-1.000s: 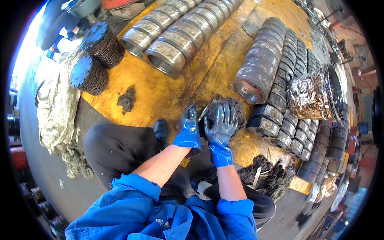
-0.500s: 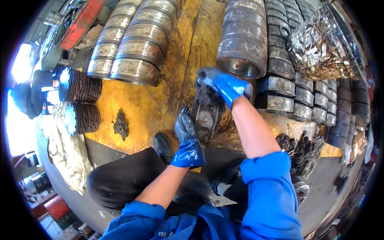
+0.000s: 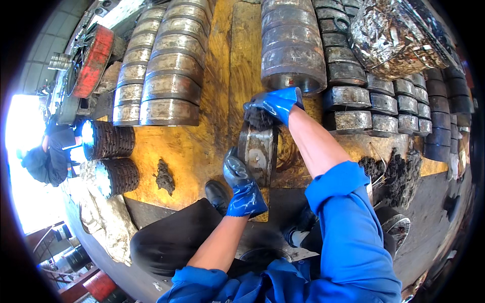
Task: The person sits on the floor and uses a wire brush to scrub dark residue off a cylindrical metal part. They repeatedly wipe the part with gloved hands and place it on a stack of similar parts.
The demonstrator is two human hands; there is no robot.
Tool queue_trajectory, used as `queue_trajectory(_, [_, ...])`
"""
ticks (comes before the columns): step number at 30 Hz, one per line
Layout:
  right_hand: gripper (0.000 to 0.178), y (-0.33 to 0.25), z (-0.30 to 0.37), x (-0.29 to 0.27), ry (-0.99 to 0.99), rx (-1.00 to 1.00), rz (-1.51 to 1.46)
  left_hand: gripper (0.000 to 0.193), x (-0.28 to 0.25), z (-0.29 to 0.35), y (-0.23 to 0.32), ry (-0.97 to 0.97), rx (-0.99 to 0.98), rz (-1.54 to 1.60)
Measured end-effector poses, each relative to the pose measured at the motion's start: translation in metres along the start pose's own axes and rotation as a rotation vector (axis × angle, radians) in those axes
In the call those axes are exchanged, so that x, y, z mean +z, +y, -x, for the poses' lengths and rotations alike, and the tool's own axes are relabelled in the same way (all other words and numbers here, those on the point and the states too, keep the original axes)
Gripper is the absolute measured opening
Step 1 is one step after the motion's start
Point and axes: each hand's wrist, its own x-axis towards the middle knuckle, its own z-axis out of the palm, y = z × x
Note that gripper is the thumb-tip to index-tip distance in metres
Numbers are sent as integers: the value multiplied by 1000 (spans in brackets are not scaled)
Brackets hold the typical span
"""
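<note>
A greasy metal ring (image 3: 256, 151) stands on edge on the yellow work surface in front of me, its broad outer band toward me. My right hand (image 3: 275, 105), in a blue rubber glove, closes round a dark, fibrous wad of rag (image 3: 258, 120) and presses it on the top of the ring. Low at the ring's left side is my left hand (image 3: 236, 174), gloved the same way, its fingers stretched out along the edge. Whether its fingertips touch the metal I cannot tell.
Rows of metal rings (image 3: 171, 106) lie at the far left, with larger ones (image 3: 293, 65) ahead and stacked ones (image 3: 349, 98) at right. Another dark wad (image 3: 164, 178) lies left. A dirty container (image 3: 394, 45) stands far right. A person (image 3: 48, 156) is at the left edge.
The view has shifted, and the ring shows more of its band, with a paler surface. My right hand keeps the wad on its top; my left hand stays by its lower left side.
</note>
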Motion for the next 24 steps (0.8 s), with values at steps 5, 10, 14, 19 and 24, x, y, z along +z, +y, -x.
queue_trajectory(5, [45,-63,33,36,18,-247,1039,47,13,-3,15,-89,-48,68])
queue_trajectory(10, [56,-51,111,82,291,-646,1120,34,-9,-19,-2,-73,-259,51])
queue_trajectory(14, [67,-23,108,70,396,-609,840,36,8,-3,29,-173,-421,621])
queue_trajectory(19, [45,39,40,11,385,-322,-20,59,19,9,11,-110,-103,148])
queue_trajectory(24, [26,29,45,24,289,-98,-729,56,-9,-8,-1,-103,0,32])
